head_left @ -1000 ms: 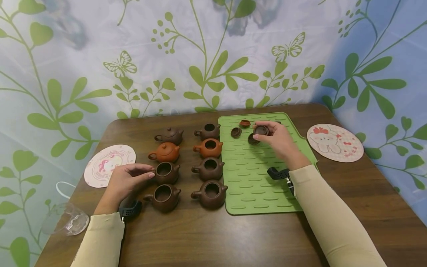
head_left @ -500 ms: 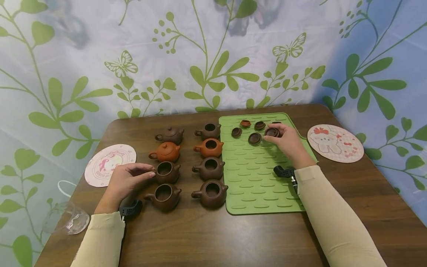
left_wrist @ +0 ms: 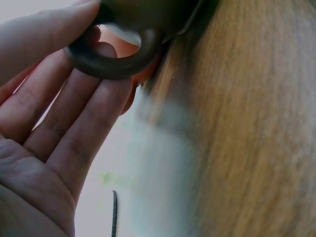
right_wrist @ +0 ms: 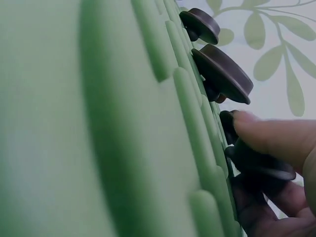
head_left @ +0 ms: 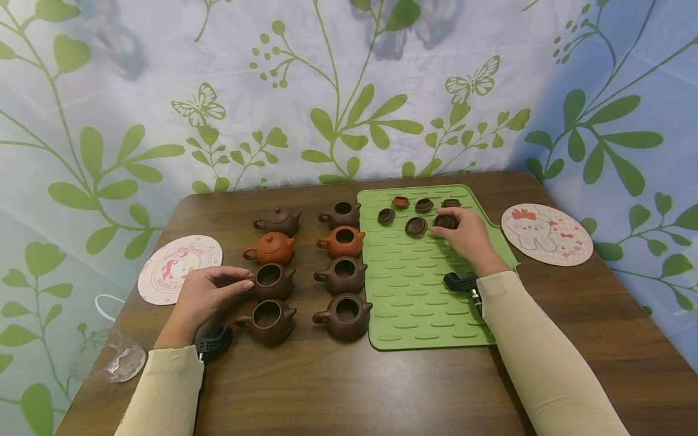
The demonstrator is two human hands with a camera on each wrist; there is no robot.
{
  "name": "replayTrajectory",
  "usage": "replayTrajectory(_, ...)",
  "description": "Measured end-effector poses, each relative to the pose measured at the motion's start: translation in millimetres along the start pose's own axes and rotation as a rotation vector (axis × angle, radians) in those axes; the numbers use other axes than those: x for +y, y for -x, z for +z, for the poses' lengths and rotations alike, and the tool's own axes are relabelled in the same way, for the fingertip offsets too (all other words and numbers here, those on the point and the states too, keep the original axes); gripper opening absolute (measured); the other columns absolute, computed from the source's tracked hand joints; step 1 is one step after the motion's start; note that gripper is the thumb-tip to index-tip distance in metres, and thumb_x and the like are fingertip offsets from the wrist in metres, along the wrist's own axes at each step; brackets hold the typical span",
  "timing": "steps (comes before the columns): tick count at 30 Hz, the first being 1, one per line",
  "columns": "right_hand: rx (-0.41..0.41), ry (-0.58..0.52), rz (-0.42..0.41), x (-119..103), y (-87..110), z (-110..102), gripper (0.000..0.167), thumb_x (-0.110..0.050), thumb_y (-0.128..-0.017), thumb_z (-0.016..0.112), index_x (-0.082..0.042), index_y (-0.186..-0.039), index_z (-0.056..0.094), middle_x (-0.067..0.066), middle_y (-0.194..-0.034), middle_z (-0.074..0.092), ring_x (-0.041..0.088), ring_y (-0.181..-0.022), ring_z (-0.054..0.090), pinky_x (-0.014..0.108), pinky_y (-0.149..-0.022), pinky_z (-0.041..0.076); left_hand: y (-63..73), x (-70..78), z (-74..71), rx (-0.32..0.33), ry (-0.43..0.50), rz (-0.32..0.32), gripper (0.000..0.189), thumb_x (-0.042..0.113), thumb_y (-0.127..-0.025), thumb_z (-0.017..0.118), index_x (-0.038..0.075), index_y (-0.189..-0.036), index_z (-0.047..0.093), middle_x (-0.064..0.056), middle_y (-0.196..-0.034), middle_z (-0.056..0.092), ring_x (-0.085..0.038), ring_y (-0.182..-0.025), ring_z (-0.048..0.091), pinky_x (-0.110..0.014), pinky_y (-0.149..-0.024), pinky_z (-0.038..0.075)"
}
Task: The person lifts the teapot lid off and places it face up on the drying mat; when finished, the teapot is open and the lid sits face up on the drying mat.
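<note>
My left hand [head_left: 204, 298] pinches the loop handle of a dark brown lidless teapot [head_left: 275, 284], which stands in the left column on the table. In the left wrist view, the thumb lies on one side of the handle [left_wrist: 116, 67] and fingers lie behind it. Over at the green mat [head_left: 409, 290], my right hand [head_left: 470, 237] holds a dark teapot lid [head_left: 446, 222] between thumb and fingers, low at the mat's surface. The right wrist view shows that lid [right_wrist: 261, 163] underside up, partly covered by the thumb. Other upturned lids, such as a brown lid [head_left: 416, 226], lie beside it.
Two teapots with lids, one brown [head_left: 279, 221] and one orange [head_left: 274, 248], stand behind the left hand. A second column of lidless teapots [head_left: 345, 318] borders the mat. Round coasters [head_left: 547, 234] lie at both sides; a clear cup [head_left: 126, 360] lies at left.
My right hand has carried the lid rightward from above the other lids and lowered it to the mat, uncovering lids behind. My left hand stays on the teapot handle.
</note>
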State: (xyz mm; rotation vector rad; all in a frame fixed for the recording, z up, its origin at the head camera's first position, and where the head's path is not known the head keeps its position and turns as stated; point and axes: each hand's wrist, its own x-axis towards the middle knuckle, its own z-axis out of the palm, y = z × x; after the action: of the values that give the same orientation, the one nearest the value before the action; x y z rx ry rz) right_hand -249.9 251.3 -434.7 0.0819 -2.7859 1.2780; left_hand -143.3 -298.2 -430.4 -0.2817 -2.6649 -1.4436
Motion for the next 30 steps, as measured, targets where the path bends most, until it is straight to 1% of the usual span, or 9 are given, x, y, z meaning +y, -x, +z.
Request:
replayTrajectory(4,-0.001,0.014,-0.002,2,-0.4,1,0.061,-0.013,-0.094,0.083,-0.004,-0.149,0.059,0.026,-0.136,0.060,0.043,-0.116,0.060,0.057,-0.087,0.052,0.0,0.3,0.1,-0.003,-0.008,-0.001,0.022,0.019,-0.086,0.091,0.008,-0.104,0.084,-0.003,-0.099,0.079,-0.011,-0.090,0.074,-0.019,-0.077,0.056)
replayTrajectory(8,0.001,0.035,-0.027,3,-0.4,1,0.060,-0.008,-0.094,0.082,-0.002,-0.149,0.058,0.029,-0.140,0.054,0.044,-0.114,0.061,0.056,-0.083,0.053,0.3,0.9,0.1,-0.004,-0.008,-0.004,0.024,0.019,-0.087,0.091,0.006,-0.105,0.084,-0.004,-0.100,0.079,-0.010,-0.090,0.073,-0.019,-0.077,0.055)
replayTrajectory(10,0.009,0.062,-0.050,3,-0.5,2,0.059,-0.007,-0.094,0.082,-0.001,-0.148,0.059,0.029,-0.144,0.050,0.045,-0.115,0.060,0.057,-0.086,0.053,0.3,0.8,0.1,-0.004,-0.007,-0.007,0.024,0.019,-0.087,0.091,0.006,-0.105,0.084,-0.004,-0.100,0.079,-0.010,-0.090,0.073,-0.019,-0.077,0.055)
replayTrajectory(13,0.024,0.103,-0.069,4,-0.6,2,0.059,-0.008,-0.093,0.083,0.000,-0.147,0.060,0.030,-0.143,0.051,0.048,-0.120,0.056,0.061,-0.094,0.050,0.3,0.9,0.2,-0.006,-0.006,-0.015,0.023,0.020,-0.087,0.091,0.007,-0.105,0.084,-0.003,-0.100,0.079,-0.011,-0.090,0.074,-0.019,-0.077,0.056)
replayTrajectory(17,0.027,0.125,-0.056,4,0.5,2,0.058,-0.011,-0.093,0.083,0.001,-0.145,0.061,0.030,-0.143,0.053,0.049,-0.128,0.050,0.064,-0.100,0.045,0.6,1.5,0.7,-0.003,-0.010,-0.019,0.023,0.020,-0.086,0.092,0.007,-0.105,0.084,-0.003,-0.100,0.079,-0.010,-0.090,0.073,-0.019,-0.077,0.055)
replayTrajectory(20,0.033,0.118,-0.042,4,0.8,1,0.058,-0.013,-0.093,0.084,0.002,-0.144,0.061,0.030,-0.143,0.054,0.050,-0.130,0.050,0.064,-0.101,0.044,0.6,2.1,1.0,-0.002,-0.017,-0.016,0.024,0.019,-0.086,0.091,0.007,-0.105,0.084,-0.004,-0.100,0.079,-0.010,-0.090,0.073,-0.019,-0.078,0.055)
replayTrajectory(23,0.052,0.093,-0.032,2,1.0,1,0.059,-0.016,-0.092,0.084,0.003,-0.143,0.062,0.028,-0.141,0.058,0.048,-0.127,0.052,0.063,-0.100,0.045,0.7,3.5,1.3,-0.003,-0.022,-0.013,0.024,0.017,-0.087,0.091,0.006,-0.107,0.084,-0.006,-0.101,0.079,-0.009,-0.090,0.073,-0.017,-0.077,0.054)
replayTrajectory(26,0.073,0.060,-0.018,1,1.8,0,0.058,-0.017,-0.093,0.084,0.003,-0.143,0.063,0.027,-0.137,0.060,0.046,-0.124,0.055,0.062,-0.099,0.046,3.4,19.0,1.2,-0.006,-0.030,-0.011,0.022,0.011,-0.088,0.089,0.002,-0.107,0.082,-0.010,-0.101,0.079,-0.009,-0.090,0.072,-0.016,-0.077,0.053)
replayTrajectory(30,0.105,0.033,0.014,0,2.9,1,0.054,-0.021,-0.096,0.082,0.001,-0.142,0.063,0.025,-0.138,0.061,0.044,-0.128,0.055,0.060,-0.100,0.047,4.0,20.3,0.7,-0.008,-0.041,-0.004,0.022,0.009,-0.088,0.088,0.001,-0.107,0.082,-0.010,-0.101,0.079,-0.009,-0.089,0.072,-0.016,-0.076,0.053)
